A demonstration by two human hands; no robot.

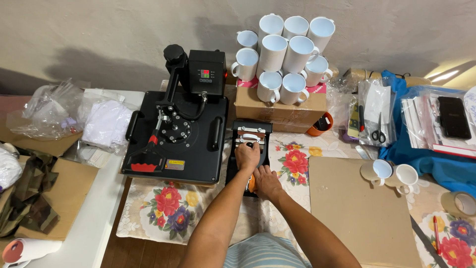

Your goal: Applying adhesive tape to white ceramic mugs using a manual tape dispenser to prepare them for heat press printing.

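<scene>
Nearest, both hands are working the small black mug press [250, 149] at the middle of the flowered table [168, 208]. The right hand [267, 182] is closing over its orange near end, steadying it, while the left hand [247, 156] is gripping the handle on top. Two loose white mugs [396, 173] are lying toward the right edge. The big flat heat press [176, 139] is sitting left. Ten mugs [285, 49] are stacked on a cardboard box [280, 106] against the far edge, out of the way.

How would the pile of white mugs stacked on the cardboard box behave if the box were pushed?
The white mugs look ceramic, so probably fragile and heavy for their size. They lie loosely on their sides, so they would likely roll or tumble off the cardboard box.
</scene>
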